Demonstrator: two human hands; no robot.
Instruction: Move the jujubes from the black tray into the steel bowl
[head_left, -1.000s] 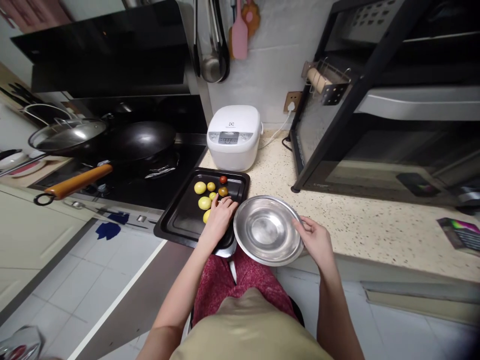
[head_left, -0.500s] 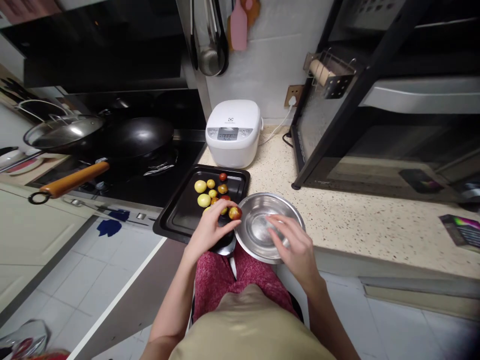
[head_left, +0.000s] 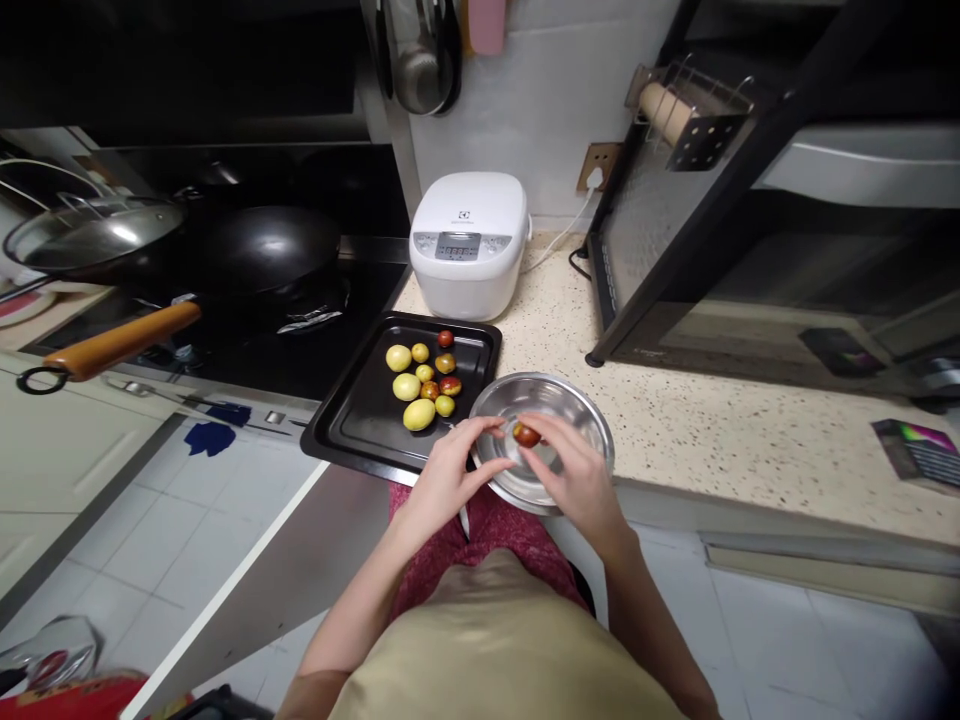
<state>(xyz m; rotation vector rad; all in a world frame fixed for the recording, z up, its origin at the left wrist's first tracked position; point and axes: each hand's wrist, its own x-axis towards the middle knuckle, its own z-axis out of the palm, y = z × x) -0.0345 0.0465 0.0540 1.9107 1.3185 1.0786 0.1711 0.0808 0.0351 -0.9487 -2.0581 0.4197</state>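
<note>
My right hand [head_left: 574,465] pinches a red-brown jujube [head_left: 526,434] between thumb and fingertips, above the steel bowl [head_left: 596,420]. My left hand [head_left: 454,465] is at the bowl's left side, thumb and fingers apart with nothing between them. Its fingertips point toward the jujube without appearing to touch it. Left of the bowl lies a black baking tray [head_left: 352,430] with several small fruits on it. Among them are a pale yellow fruit [head_left: 419,415] near the front, a red-and-yellow jujube [head_left: 450,386] and a dark red one [head_left: 445,339] at the back.
Behind the tray stands a white rice cooker [head_left: 469,245], its cord running to a wall socket [head_left: 598,167]. A wok [head_left: 262,250] with a wooden handle and a lidded pan [head_left: 97,235] sit on the stove at left. A black oven [head_left: 750,290] occupies the right side of the speckled counter [head_left: 720,420].
The jujube has gone from my left hand, beside the tray, to my right hand over the bowl. My left hand has moved right, off the tray, with its fingers now empty.
</note>
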